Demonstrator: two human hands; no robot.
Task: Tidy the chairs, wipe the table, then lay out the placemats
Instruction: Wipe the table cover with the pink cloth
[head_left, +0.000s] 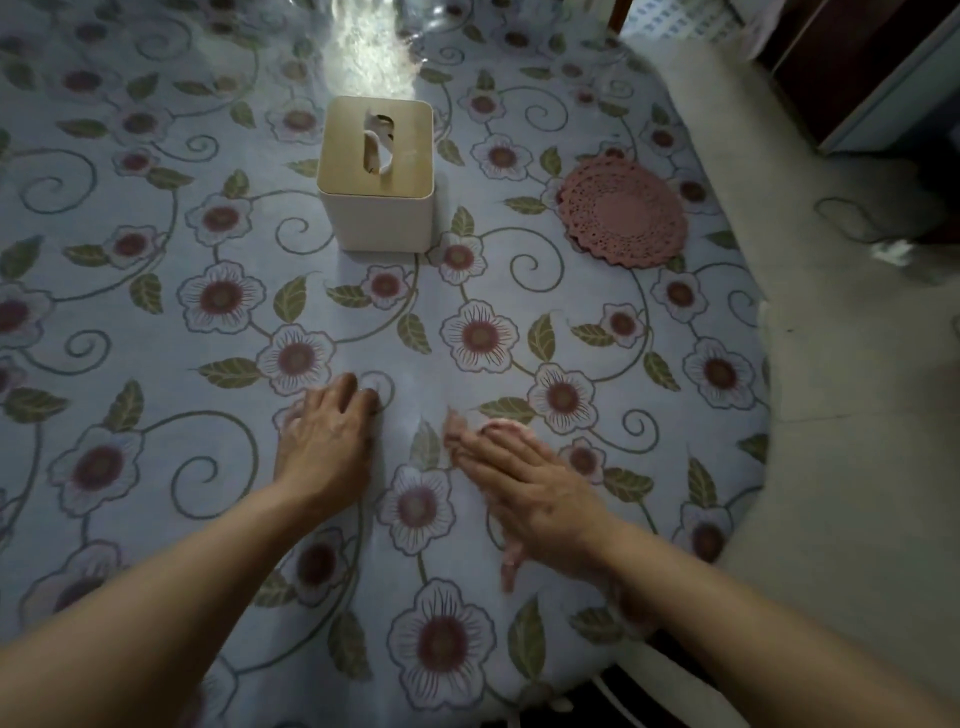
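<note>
A round table under a blue flowered cloth (519, 291) fills the view. A pink lace placemat (623, 213) lies flat near its right edge. My left hand (327, 441) rests on the cloth near the middle, fingertips bent down onto it and holding nothing. My right hand (535, 499) lies flat with straight fingers on a pinkish thing (498, 428) that peeks out around it. That hand and the thing are blurred, so I cannot tell whether it is a cloth or a mat.
A cream tissue box (375, 176) with a wooden lid stands in the middle of the table. A clear object (431, 21) is at the far edge. Pale floor (831, 364) lies to the right, with dark furniture (857, 67) beyond it.
</note>
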